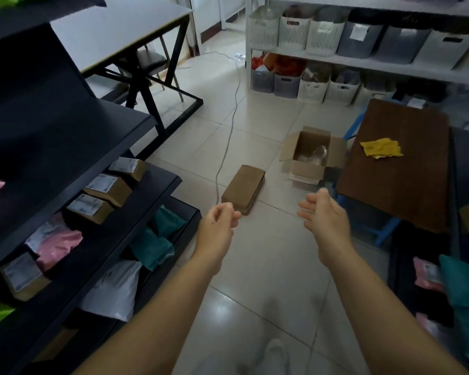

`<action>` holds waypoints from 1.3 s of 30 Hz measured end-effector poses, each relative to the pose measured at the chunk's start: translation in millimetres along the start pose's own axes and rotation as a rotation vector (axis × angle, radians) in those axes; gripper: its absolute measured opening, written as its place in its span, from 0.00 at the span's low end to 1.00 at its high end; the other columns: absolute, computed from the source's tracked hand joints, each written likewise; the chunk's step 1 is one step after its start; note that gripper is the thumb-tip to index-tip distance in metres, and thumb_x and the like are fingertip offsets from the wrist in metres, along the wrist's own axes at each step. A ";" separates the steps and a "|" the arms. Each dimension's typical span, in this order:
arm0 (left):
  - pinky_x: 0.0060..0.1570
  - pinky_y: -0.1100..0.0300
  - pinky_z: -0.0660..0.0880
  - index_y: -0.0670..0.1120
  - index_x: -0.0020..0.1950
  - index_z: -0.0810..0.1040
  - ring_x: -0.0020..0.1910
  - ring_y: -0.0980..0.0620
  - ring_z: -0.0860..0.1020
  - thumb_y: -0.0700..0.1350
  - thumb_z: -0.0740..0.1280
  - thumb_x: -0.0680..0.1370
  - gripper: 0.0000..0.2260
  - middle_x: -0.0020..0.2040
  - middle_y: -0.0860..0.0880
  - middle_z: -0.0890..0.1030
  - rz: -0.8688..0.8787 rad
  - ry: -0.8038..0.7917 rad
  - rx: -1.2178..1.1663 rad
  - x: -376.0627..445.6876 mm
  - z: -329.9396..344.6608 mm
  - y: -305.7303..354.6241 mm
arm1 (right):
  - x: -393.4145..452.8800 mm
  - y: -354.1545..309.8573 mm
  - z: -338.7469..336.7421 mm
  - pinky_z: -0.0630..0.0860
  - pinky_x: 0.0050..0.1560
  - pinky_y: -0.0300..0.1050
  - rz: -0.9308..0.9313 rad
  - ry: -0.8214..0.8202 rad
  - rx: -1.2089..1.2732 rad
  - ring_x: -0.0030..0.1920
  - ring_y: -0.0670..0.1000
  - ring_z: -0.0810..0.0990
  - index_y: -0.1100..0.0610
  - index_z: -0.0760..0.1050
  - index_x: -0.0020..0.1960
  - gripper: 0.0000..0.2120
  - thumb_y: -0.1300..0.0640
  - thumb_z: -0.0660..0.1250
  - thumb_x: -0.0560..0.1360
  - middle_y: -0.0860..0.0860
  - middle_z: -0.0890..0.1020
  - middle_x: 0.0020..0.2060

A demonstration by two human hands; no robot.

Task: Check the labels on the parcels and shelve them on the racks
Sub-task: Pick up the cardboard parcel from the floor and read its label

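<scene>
A brown cardboard parcel lies flat on the tiled floor, no label showing on its top. My left hand hovers just in front of its near end, fingers loosely curled and holding nothing. My right hand is stretched out to the parcel's right, fingers apart and empty. The dark rack on the left holds labelled brown boxes on a middle shelf, with pink, white and teal mailer bags on the shelves below.
An open cardboard box stands on the floor beyond the parcel. A brown table with a yellow crumpled paper sits at right. A cable runs across the floor. White shelving with baskets lines the back wall. More bags lie at lower right.
</scene>
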State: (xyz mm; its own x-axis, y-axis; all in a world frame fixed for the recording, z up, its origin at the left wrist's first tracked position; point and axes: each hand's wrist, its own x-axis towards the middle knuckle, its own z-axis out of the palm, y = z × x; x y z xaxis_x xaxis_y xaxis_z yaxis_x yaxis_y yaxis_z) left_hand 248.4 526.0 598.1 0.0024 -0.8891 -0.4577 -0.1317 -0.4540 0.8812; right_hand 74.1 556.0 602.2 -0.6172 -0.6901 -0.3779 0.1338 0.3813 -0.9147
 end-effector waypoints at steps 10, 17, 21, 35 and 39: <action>0.58 0.52 0.77 0.49 0.49 0.77 0.50 0.51 0.80 0.47 0.60 0.83 0.07 0.47 0.52 0.82 -0.087 0.026 0.034 192.6 22.8 31.4 | 154.0 -16.5 102.8 0.74 0.57 0.50 0.068 -0.075 -0.082 0.48 0.49 0.79 0.58 0.75 0.61 0.22 0.45 0.51 0.82 0.52 0.81 0.50; 0.63 0.49 0.76 0.50 0.45 0.75 0.55 0.46 0.80 0.46 0.60 0.83 0.08 0.46 0.51 0.81 -0.161 0.015 0.088 342.5 25.6 54.8 | 255.6 -17.5 189.0 0.75 0.55 0.52 0.157 -0.004 -0.090 0.49 0.52 0.80 0.50 0.73 0.43 0.17 0.46 0.51 0.81 0.50 0.80 0.45; 0.62 0.48 0.76 0.51 0.43 0.74 0.56 0.46 0.80 0.46 0.60 0.82 0.09 0.50 0.49 0.81 -0.197 0.014 0.142 406.9 31.2 52.3 | 302.6 -5.5 224.0 0.76 0.51 0.50 0.211 0.005 -0.072 0.47 0.52 0.80 0.50 0.73 0.42 0.16 0.46 0.51 0.81 0.50 0.80 0.43; 0.58 0.53 0.71 0.47 0.78 0.65 0.66 0.44 0.74 0.52 0.61 0.83 0.25 0.73 0.44 0.73 -0.345 0.008 0.251 621.4 75.4 -144.0 | 482.2 197.2 297.2 0.74 0.59 0.53 0.334 -0.198 -0.229 0.51 0.51 0.78 0.57 0.71 0.64 0.21 0.44 0.50 0.81 0.51 0.77 0.53; 0.68 0.51 0.68 0.47 0.81 0.60 0.75 0.42 0.68 0.51 0.61 0.83 0.27 0.79 0.43 0.67 -0.319 -0.054 0.335 670.8 100.4 -199.7 | 530.0 263.4 316.1 0.73 0.62 0.57 0.349 -0.257 -0.275 0.54 0.53 0.77 0.55 0.69 0.64 0.21 0.43 0.51 0.81 0.53 0.77 0.53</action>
State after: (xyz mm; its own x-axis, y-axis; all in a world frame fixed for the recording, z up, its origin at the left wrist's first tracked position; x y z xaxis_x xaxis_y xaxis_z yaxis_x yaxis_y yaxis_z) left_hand 176.8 26.1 103.2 0.0444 -0.7000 -0.7128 -0.4453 -0.6526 0.6131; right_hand 27.3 96.3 115.7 -0.3566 -0.6088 -0.7086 0.0676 0.7397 -0.6695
